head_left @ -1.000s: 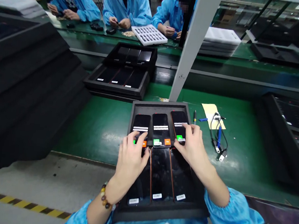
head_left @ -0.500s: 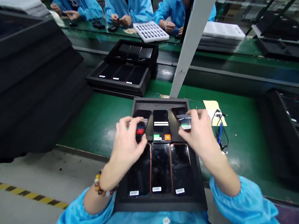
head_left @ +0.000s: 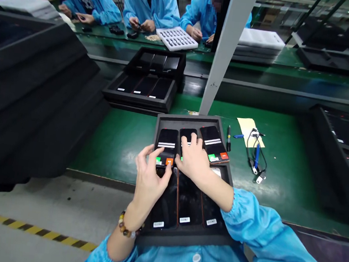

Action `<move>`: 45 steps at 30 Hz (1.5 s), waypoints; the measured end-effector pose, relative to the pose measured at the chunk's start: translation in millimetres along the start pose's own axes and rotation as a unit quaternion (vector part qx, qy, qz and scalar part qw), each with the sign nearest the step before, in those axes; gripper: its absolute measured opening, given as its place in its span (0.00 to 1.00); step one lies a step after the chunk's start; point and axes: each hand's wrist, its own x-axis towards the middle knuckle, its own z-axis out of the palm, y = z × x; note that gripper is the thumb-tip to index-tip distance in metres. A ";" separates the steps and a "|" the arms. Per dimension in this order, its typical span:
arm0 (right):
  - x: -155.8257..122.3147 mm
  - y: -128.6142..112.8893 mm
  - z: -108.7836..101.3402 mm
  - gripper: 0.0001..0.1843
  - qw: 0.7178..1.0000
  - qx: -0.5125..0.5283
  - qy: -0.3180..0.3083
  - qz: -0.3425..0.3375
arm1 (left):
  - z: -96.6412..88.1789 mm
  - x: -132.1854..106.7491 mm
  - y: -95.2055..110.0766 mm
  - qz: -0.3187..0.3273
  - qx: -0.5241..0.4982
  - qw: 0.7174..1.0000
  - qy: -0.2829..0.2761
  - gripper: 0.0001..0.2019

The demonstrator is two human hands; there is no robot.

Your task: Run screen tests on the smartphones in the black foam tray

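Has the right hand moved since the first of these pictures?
Yes, leftward. Judged against the grey post, the right hand was right of the post's foot; now it is almost straight below it, at the upper row's middle phone.

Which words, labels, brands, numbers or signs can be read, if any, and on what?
None can be read.
White stickers on the near phones: print too small.
Orange-red square on the far right phone: marks too small.
Grey post: dark marks too blurred.

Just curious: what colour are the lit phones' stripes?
The lit phones have white stripes, best in the head view.
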 end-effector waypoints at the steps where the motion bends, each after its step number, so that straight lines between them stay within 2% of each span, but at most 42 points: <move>1: 3.3 -2.1 0.0 0.28 1.000 -0.007 0.000 0.006 | -0.5 -1.8 -1.3 -0.005 -0.001 1.000 0.002 0.23; 5: 29.0 4.8 -14.0 0.30 0.999 0.009 -0.033 0.009 | -6.3 -4.8 -8.5 -0.023 -0.008 1.000 0.007 0.23; 8: 71.7 20.3 -35.4 0.34 0.996 0.036 -0.079 0.010 | -13.2 -3.4 -14.1 -0.033 -0.012 0.999 0.010 0.22; 11: 109.8 32.3 -53.3 0.41 0.990 0.045 -0.128 0.044 | -17.7 -2.3 -18.9 -0.037 -0.011 0.999 0.012 0.22; 13: 114.8 31.6 -55.8 0.43 0.986 0.027 -0.155 0.052 | -18.5 -2.5 -22.8 -0.037 -0.018 0.999 0.010 0.22; 15: 99.8 23.4 -48.8 0.41 0.988 0.000 -0.149 0.040 | -17.7 -3.1 -28.2 -0.041 -0.033 0.999 0.009 0.21; 17: 71.5 13.0 -36.2 0.39 0.991 -0.018 -0.126 0.028 | -15.1 -3.7 -36.0 -0.046 -0.056 0.997 0.008 0.20; 20: 23.8 10.8 -21.8 0.28 0.996 -0.030 -0.082 0.009 | -8.0 -4.5 -52.1 -0.065 -0.096 0.993 0.001 0.19; 23: -17.6 37.0 -21.7 0.15 0.998 0.020 0.036 -0.056 | 1.6 -5.6 -68.5 -0.117 -0.158 0.980 -0.019 0.20; 25: -42.7 64.6 -25.2 0.15 0.990 0.075 0.107 -0.061 | 7.5 -6.3 -75.5 -0.148 -0.203 0.967 -0.043 0.20; 26: -54.4 78.2 -26.2 0.15 0.987 0.094 0.122 -0.050 | 9.8 -6.5 -77.4 -0.158 -0.219 0.961 -0.054 0.20; 29: -81.0 106.4 -23.4 0.18 0.988 0.110 0.098 -0.046 | 13.9 -6.2 -77.8 -0.173 -0.234 0.955 -0.065 0.21; 31: -87.7 108.7 -17.9 0.18 0.990 0.098 0.089 -0.051 | 15.1 -5.4 -76.2 -0.178 -0.233 0.954 -0.057 0.22; 33: -84.8 98.4 -12.2 0.19 0.989 0.098 0.088 -0.068 | 15.9 -4.5 -75.0 -0.182 -0.235 0.954 -0.049 0.22; 37: -65.7 66.0 -5.0 0.22 0.977 0.122 0.032 -0.171 | 18.2 -3.0 -75.4 -0.193 -0.239 0.951 -0.042 0.21; 39: -58.1 60.1 -4.8 0.20 0.973 0.123 0.008 -0.197 | 20.2 -2.5 -76.5 -0.194 -0.237 0.951 -0.038 0.21; 42: -54.4 76.5 -9.4 0.20 0.973 0.149 0.028 -0.175 | 23.3 -2.4 -79.6 -0.196 -0.233 0.952 -0.031 0.21; 45: -57.9 112.4 -15.3 0.20 0.974 0.176 0.106 -0.099 | 22.9 -2.6 -83.2 -0.195 -0.237 0.951 -0.030 0.21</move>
